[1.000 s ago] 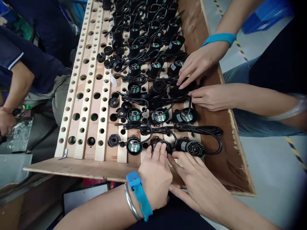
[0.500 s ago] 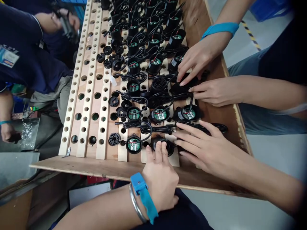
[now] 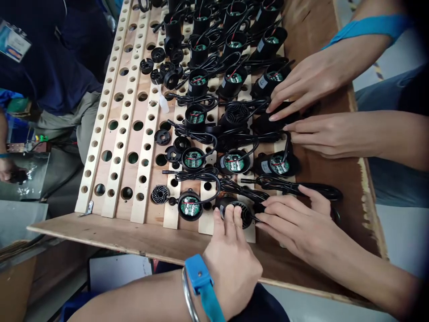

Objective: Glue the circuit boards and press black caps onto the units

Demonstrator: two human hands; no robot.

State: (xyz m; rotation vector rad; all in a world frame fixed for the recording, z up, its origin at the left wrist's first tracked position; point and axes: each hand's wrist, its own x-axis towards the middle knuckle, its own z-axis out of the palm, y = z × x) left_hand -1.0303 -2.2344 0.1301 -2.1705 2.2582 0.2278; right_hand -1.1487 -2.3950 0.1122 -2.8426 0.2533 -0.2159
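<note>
My left hand point(image 3: 231, 255), with a blue wrist strap and a metal bangle, lies with its fingers stretched flat on a black round unit with a grille cap point(image 3: 240, 210) in the nearest row of the wooden hole rack point(image 3: 134, 147). My right hand point(image 3: 301, 223) lies flat just to the right, fingers together and pointing left. It covers the neighbouring unit, and its fingertips touch the first unit's edge. A black cable point(image 3: 291, 187) runs just beyond its thumb. An open unit showing a green circuit board point(image 3: 189, 205) sits left of my left hand.
Another person's two hands point(image 3: 311, 85) point(image 3: 321, 134) press on a black unit point(image 3: 275, 118) two rows further back. Several more open units and cables fill the rack's right half. Loose black caps point(image 3: 159, 195) lie in the middle. A seated person in dark blue point(image 3: 50, 80) is at the left.
My right hand has drawn its spread fingers together and settled lower over the near-right unit. My left hand stays on the grille-capped unit. The view has shifted so the rack sits further right.
</note>
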